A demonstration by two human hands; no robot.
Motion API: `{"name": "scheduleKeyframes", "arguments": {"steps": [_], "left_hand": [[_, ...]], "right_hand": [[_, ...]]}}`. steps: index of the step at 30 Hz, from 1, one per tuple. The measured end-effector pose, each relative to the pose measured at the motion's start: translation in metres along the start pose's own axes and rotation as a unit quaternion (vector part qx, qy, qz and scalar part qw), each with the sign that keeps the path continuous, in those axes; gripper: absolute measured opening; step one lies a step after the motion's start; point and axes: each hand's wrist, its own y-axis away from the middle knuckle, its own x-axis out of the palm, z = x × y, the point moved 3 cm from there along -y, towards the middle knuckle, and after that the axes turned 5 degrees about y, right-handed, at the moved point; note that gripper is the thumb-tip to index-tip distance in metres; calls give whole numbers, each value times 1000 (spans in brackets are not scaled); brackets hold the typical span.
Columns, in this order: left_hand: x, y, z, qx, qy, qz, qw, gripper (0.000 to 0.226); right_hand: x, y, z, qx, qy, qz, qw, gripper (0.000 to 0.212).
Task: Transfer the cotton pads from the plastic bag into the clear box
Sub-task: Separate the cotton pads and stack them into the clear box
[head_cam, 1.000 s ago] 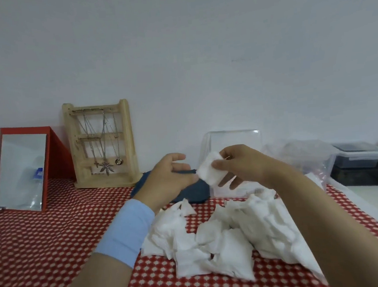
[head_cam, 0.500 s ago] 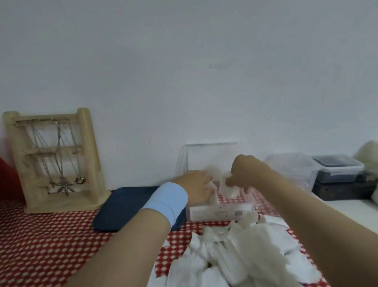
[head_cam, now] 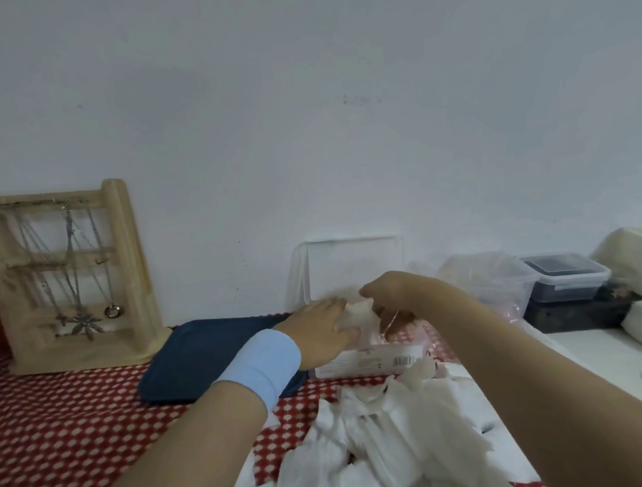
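Carried forward from mid-air, the cotton pad (head_cam: 357,317) now hangs at the mouth of the clear box (head_cam: 367,362), pinched from above by the right hand (head_cam: 396,295), while the left hand (head_cam: 315,332) lays flat fingers against its left edge.

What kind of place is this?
Probably a dressing table at home: a wooden stand hung with necklaces, a heap of cotton pads and a clear box sit on a red dotted cloth.
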Motion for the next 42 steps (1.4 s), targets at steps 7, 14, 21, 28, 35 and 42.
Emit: {"name": "scheduleKeyframes", "arguments": {"steps": [7,14,21,28,35,42], "left_hand": [[11,-2,-13,19,-33,-9,999,72],[6,3,-12,21,-11,-23,999,72],[-28,58,-5,21,86,-85,992,57],[-40,131,62,-79,167,-189,964,30],[-12,165,101,-130,206,-174,954,25],[6,164,101,-121,244,-185,944,27]], "right_hand": [[16,-4,2,-13,-54,30,998,26],[22,6,0,-44,11,34,998,30],[-5,44,12,-157,105,-125,974,39],[52,110,57,-325,160,-40,931,30],[119,97,76,-216,347,-73,910,38],[128,86,67,-256,233,-65,936,21]]}}
